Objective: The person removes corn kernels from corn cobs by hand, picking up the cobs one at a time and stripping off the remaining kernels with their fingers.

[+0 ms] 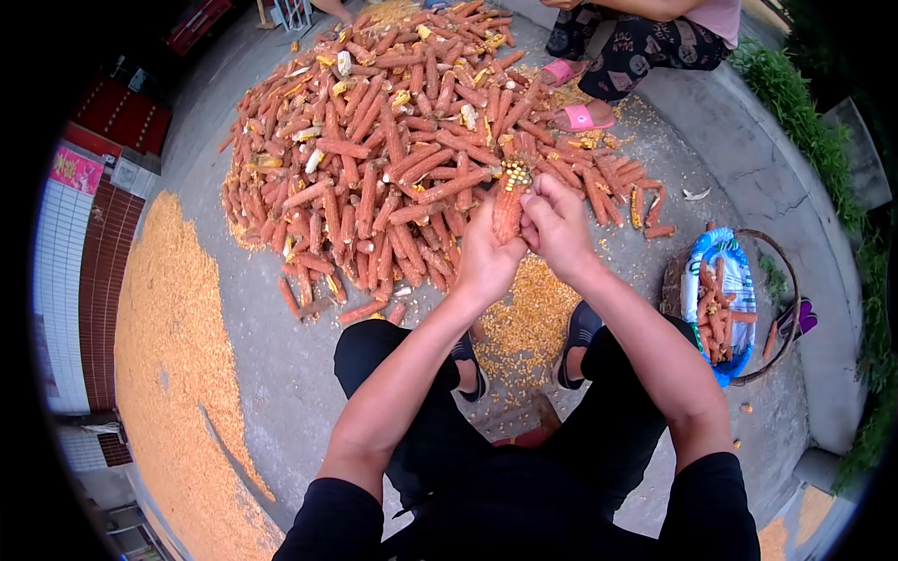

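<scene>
Both hands meet at one corn cob (508,210), held upright in front of me. My left hand (488,254) is wrapped round its lower part. Against its right side, my right hand (558,224) is closed, with the thumb and fingers on the cob. Yellow kernels remain around the top end; the lower part is bare and reddish. Just beyond my hands lies a big heap of reddish cobs (374,159), some with yellow or pale patches. Loose kernels (531,309) cover the ground between my shoes.
A basket (735,251) with a blue and white lining holds several cobs at the right. A person (645,47) in pink sandals crouches beyond the heap. Spread kernels (178,374) lie along the left. Green plants (795,103) line the right edge.
</scene>
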`<state>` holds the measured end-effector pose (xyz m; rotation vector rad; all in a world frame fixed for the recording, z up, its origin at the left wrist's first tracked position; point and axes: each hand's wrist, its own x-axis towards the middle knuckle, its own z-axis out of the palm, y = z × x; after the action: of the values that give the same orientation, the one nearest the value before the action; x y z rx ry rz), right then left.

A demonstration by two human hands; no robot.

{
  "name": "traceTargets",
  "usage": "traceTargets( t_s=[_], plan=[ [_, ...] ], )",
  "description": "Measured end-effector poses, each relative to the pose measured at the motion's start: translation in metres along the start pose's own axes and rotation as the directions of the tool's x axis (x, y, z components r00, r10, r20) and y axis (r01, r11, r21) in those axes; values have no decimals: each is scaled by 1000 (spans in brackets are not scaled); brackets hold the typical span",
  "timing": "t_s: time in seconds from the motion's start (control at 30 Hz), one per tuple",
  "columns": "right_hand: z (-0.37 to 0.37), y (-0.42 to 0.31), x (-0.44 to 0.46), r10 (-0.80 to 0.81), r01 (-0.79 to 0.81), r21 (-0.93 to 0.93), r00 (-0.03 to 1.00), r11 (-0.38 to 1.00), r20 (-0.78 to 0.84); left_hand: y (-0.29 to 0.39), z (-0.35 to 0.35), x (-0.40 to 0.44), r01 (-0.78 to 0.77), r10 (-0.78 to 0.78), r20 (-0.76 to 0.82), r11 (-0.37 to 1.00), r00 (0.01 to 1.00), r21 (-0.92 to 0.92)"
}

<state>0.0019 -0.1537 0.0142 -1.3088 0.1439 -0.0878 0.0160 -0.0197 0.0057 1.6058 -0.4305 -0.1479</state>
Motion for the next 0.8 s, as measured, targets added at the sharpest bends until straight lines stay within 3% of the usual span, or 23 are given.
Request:
traceTargets(
  t_s=[0.1,0.17,0.27,0.3,0.37,0.4,0.47,0.57,0.6,0.7,0.73,0.8],
  plan=[
    [-1,0,-1,-17,18,-23,1000,1000,21,1,0,1,-11,11,-4,999,1000,-30],
    [-4,-2,1,7,-7,-6,999,1000,36,3,0,2,34,-30,23,982,999,-186],
    [-1,5,4,-221,201,-308,975,930,-30,8,-1,2,65,-62,23,964,998,-257],
    [-1,5,5,-207,196,-322,978,926,1,9,-3,3,64,-64,6,966,998,-249],
    [-3,7,6,-189,204,-333,979,920,78,10,-9,2,-29,30,-26,998,999,53],
    [-3,6,5,-156,180,-375,983,909,93,-3,-9,3,15,-14,16,1000,1000,-25],
    [-5,5,6,-113,143,-389,989,910,99,5,-6,0,-55,57,-17,996,998,69],
    [-10,4,9,-80,98,-318,994,943,68,13,-13,-1,-20,3,71,970,997,242],
    [-12,2,8,-68,80,-306,996,949,51,23,-21,1,23,-78,162,949,984,316],
    [-7,-12,11,-117,122,-326,993,938,34,3,-31,14,112,-132,207,988,969,103],
    [-6,-15,8,-132,135,-345,991,929,31,4,-29,17,16,-21,48,994,999,109],
    [-4,-7,2,-203,205,-329,978,922,41,13,-34,15,142,-142,5,989,990,-52]
  ],
)
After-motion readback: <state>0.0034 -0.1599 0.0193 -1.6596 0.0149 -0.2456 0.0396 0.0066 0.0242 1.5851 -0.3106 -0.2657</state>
